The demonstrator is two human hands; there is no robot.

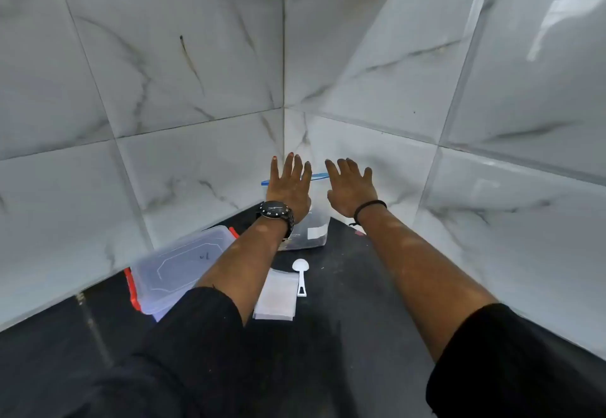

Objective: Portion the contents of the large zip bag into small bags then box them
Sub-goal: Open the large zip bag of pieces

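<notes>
Soft daylight, glossy glare, wide-angle warping

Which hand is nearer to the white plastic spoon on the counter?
Left. The left hand is raised in front of the large zip bag, beyond the white spoon. The right hand is raised farther to the right. Both fingers are spread.

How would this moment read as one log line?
hands: left, right open, raised | zip bag: upright, untouched | box: lidded | small bags: stacked

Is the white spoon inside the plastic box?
No, the white spoon lies on the dark counter, beside the small bags, outside the closed plastic box.
</notes>
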